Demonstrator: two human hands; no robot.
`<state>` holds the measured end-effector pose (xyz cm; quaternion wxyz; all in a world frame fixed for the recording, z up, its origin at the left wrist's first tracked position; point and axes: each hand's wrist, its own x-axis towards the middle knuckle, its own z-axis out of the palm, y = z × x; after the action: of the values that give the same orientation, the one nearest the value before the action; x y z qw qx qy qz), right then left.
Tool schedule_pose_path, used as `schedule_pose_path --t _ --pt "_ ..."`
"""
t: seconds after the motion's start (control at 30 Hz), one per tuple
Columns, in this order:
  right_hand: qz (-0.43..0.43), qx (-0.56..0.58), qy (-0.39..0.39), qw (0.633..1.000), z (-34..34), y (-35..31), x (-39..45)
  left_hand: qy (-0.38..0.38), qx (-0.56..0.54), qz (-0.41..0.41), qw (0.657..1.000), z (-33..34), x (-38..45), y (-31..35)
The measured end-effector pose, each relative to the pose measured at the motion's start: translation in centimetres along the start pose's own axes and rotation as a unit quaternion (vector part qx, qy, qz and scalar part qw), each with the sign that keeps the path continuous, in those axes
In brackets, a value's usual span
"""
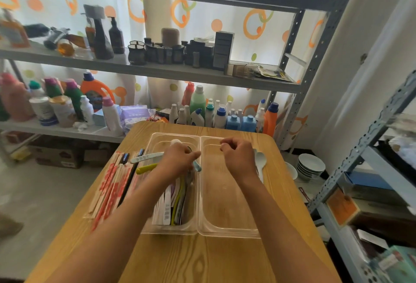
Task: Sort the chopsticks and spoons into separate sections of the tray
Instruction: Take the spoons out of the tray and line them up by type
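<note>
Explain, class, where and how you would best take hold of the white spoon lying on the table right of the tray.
Probably by the handle. The white spoon lies flat beside the tray, bowl away from the person, handle towards them. Come from above with the right hand and pinch the narrow handle across its sides; the wide bowl looks harder to pinch.

Two bare forearms, uncovered from the elbows down to the left hand (180, 159) and right hand (238, 159). Short fingernails. Slim wrists, forearms widening toward the elbows.
</note>
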<state>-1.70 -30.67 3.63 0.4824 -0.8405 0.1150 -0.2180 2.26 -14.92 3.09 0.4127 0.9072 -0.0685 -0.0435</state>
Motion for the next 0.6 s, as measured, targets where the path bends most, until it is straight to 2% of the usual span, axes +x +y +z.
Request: schedule_pose_path --t 0.1,0.23,0.33,0.4,0.43,0.5,0.6 --pt "-0.003 0.012 0.001 1.000 0.1 -0.5 -0.7 -0.006 0.046 -0.020 0.999 1.7 0.7 0.5" --pt "-0.011 0.013 -0.007 1.000 -0.5 -0.4 -1.3 0.004 0.040 -0.017 0.999 1.7 0.8 0.3" --pt "0.001 0.017 -0.008 1.000 -0.6 0.0 -1.4 0.088 0.086 0.016 0.992 -0.2 0.8 -0.9" --pt "0.007 0.020 -0.007 1.000 -0.5 0.1 -1.6 0.151 0.208 0.007 0.966 -2.2 1.2 -2.1" --pt "0.010 0.023 -0.009 1.000 -0.4 0.1 -1.7 0.154 0.282 -0.022 0.947 -3.2 1.3 -2.5" --pt "0.012 0.030 -0.015 0.999 -0.3 0.0 -2.0 0.105 0.365 -0.101 0.920 -4.7 1.0 -2.9" --pt "0.015 0.038 -0.022 0.999 0.0 -0.2 -2.2 0.077 0.370 -0.127 0.917 -5.7 1.0 -3.9"
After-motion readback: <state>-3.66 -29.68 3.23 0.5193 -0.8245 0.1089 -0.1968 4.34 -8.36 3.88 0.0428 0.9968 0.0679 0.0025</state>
